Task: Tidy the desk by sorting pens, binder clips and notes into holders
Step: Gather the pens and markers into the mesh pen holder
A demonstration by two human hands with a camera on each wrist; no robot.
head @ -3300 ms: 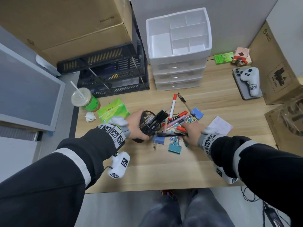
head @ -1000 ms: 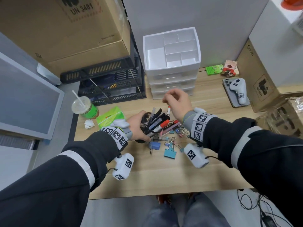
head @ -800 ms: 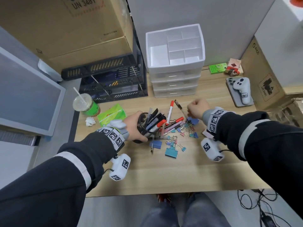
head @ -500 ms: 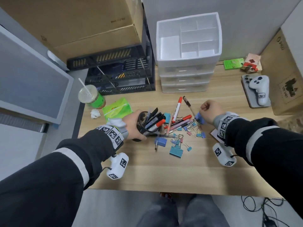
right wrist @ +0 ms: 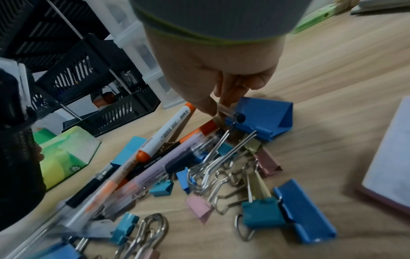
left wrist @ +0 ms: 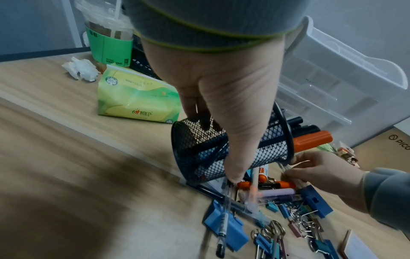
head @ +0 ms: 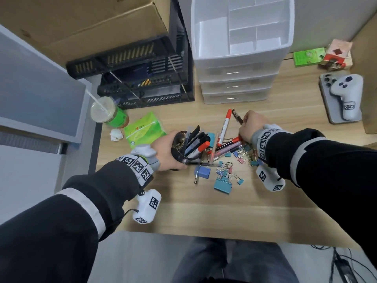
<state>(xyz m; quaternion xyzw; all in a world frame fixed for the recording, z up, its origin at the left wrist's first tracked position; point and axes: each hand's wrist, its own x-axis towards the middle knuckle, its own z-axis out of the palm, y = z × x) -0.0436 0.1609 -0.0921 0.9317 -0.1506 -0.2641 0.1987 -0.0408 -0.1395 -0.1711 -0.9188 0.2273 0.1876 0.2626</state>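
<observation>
Black mesh pen cup [head: 182, 147], orange-capped white marker [head: 224, 126], blue, teal, pink binder clips [head: 223, 181] — pale wood-grain desk [head: 204, 211], green tissue pack [head: 143, 129]

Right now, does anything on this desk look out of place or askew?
Yes. The black mesh pen cup is tipped toward the pile, gripped by the left hand, not standing upright. A crumpled tissue lies loose beside the iced drink, which seems unrelated to the stationery.

"PICO", seemingly, on cardboard box [left wrist: 397, 140]
</observation>
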